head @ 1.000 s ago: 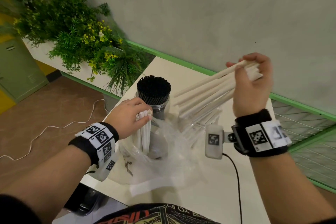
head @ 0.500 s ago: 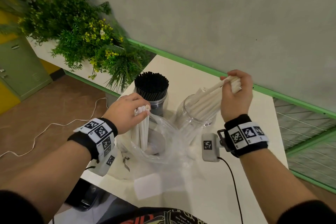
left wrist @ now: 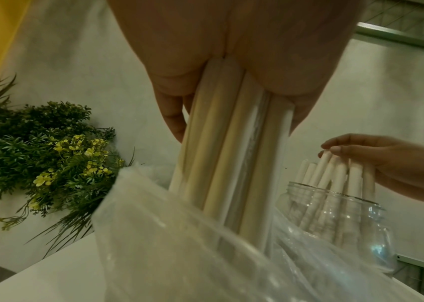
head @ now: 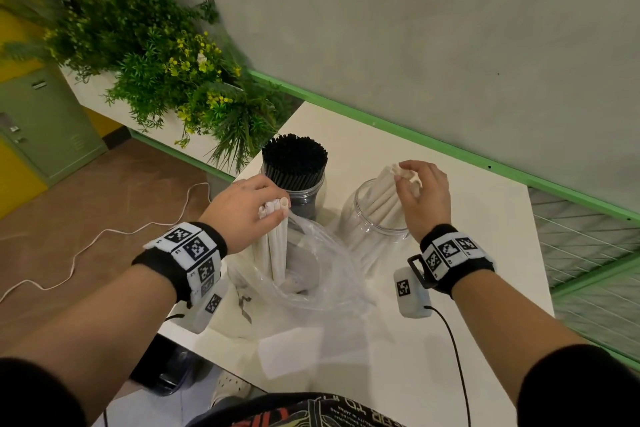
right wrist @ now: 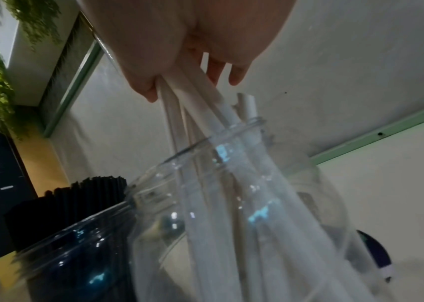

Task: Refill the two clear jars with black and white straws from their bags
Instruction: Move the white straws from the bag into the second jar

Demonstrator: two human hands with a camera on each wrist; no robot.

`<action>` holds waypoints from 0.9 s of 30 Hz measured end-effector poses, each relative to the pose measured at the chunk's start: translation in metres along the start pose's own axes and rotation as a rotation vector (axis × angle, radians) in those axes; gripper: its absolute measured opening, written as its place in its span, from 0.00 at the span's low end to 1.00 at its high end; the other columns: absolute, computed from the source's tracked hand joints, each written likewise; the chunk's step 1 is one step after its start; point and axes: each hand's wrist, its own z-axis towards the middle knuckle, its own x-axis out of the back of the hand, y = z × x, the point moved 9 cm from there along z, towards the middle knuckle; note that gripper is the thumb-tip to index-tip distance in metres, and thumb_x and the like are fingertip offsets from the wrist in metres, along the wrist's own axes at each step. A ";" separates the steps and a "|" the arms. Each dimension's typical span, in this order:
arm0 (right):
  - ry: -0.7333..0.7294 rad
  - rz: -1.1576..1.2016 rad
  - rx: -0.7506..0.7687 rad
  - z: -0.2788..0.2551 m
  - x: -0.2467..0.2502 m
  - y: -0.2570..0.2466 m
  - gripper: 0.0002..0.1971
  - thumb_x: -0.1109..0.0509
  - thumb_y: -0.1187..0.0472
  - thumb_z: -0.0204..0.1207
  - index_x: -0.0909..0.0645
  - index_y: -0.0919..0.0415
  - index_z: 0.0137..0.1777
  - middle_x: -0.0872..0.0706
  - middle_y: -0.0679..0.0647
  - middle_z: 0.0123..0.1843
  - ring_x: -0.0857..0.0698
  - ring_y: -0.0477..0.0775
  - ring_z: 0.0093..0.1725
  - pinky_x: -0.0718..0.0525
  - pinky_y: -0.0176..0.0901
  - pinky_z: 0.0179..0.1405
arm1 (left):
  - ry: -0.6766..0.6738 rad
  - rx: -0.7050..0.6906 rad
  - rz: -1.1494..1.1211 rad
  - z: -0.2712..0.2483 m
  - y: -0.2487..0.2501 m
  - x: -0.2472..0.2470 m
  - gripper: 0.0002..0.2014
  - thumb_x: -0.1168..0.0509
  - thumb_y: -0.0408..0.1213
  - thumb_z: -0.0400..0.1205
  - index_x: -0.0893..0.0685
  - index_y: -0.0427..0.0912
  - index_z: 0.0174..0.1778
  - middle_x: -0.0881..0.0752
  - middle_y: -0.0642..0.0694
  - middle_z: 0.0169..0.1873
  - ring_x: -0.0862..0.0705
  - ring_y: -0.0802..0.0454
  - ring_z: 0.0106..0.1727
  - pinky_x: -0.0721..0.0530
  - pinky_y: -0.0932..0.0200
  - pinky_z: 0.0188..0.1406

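Note:
My left hand (head: pixel 273 215) grips the tops of a few white straws (head: pixel 278 246) that stand upright in a clear plastic bag (head: pixel 322 274) near the table's left edge; the left wrist view shows these straws (left wrist: pixel 221 163) running down into the bag (left wrist: pixel 180 245). My right hand (head: pixel 410 180) pinches the upper ends of a leaning bunch of white straws (head: pixel 384 198) whose lower ends stand in the clear jar (head: pixel 367 239). Behind the bag, a second jar is packed with black straws (head: pixel 294 163).
The white table (head: pixel 467 236) ends at a green rail (head: pixel 415 139) against the grey wall. A leafy planter (head: pixel 166 55) stands at the back left. A white cable (head: pixel 104 236) lies on the floor. A white paper piece (head: pixel 291 347) lies near the front edge.
My right hand has brought the bunch of white straws down from high over the table into the clear jar. My left hand has kept its grip at the bag.

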 end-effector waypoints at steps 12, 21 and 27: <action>-0.024 -0.200 0.170 -0.009 0.016 0.004 0.09 0.36 0.62 0.83 0.17 0.61 0.58 0.20 0.57 0.57 0.26 0.56 0.56 0.32 0.36 0.57 | 0.001 -0.013 -0.021 -0.004 0.000 0.003 0.21 0.49 0.62 0.78 0.17 0.57 0.55 0.21 0.59 0.53 0.21 0.54 0.53 0.29 0.58 0.49; -0.064 -0.197 0.141 -0.016 0.007 0.016 0.05 0.32 0.72 0.78 0.16 0.69 0.51 0.24 0.55 0.48 0.23 0.54 0.47 0.28 0.34 0.50 | 0.005 -0.025 -0.015 -0.004 0.001 0.005 0.23 0.49 0.61 0.78 0.16 0.55 0.56 0.21 0.57 0.53 0.21 0.53 0.51 0.30 0.59 0.48; -0.005 -0.185 0.044 -0.008 0.008 0.029 0.13 0.33 0.70 0.79 0.20 0.66 0.63 0.24 0.63 0.59 0.23 0.59 0.56 0.23 0.48 0.60 | 0.028 -0.021 -0.032 -0.005 0.000 0.006 0.22 0.48 0.61 0.78 0.16 0.55 0.55 0.24 0.62 0.50 0.21 0.55 0.51 0.31 0.60 0.47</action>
